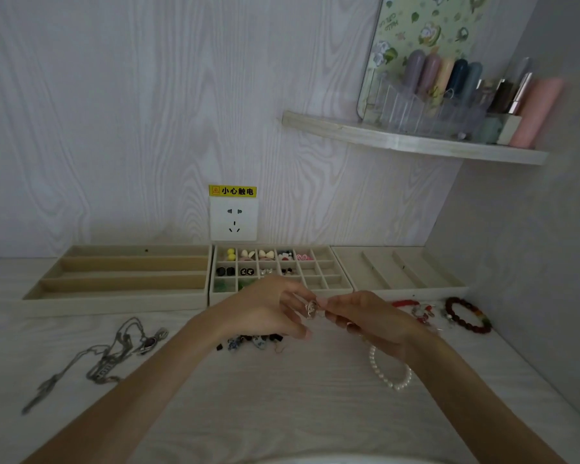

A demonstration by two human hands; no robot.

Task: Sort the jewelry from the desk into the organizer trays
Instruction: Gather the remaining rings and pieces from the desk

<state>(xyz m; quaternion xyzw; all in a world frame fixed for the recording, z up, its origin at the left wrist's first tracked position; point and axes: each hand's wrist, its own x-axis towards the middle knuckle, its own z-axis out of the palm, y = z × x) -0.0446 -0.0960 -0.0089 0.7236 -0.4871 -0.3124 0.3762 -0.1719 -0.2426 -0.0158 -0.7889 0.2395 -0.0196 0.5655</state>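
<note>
While pinched between both hands above the desk, just in front of the grid tray, small silvery ring-like piece, glinting, details blurred. Left hand fingers curled onto it from the left; right hand fingertips nipping it from the right. Behind, grid tray compartments partly filled with small earrings: yellow, white, black, pink, green. Beside it a long-slot tray on the left and a diagonal-slot tray on the right. On the desk: silver chain necklaces, pearl bracelet, dark red bead bracelet, heap of dark earrings. Yellow sticker above the wall socket reading "小心触电".
</note>
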